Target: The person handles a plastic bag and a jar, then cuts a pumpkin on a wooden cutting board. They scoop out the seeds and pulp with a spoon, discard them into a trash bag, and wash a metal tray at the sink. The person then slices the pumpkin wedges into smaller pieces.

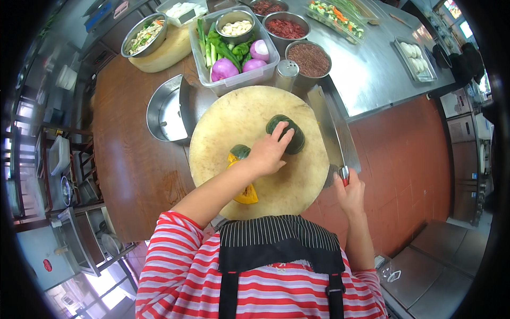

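My left hand rests with its fingers on a dark green squash piece lying skin up on the round wooden chopping board. Under and beside my left forearm lie yellow-fleshed squash pieces, and a bit of green skin shows there. At the board's right edge my right hand grips the red and metal handle of a kitchen cleaver. The blade points away from me, beside the board.
A half-round steel container stands left of the board. Behind it are a plastic tub of onions and green peppers, a glass shaker, steel bowls of red and brown food, and a bowl of sliced vegetables.
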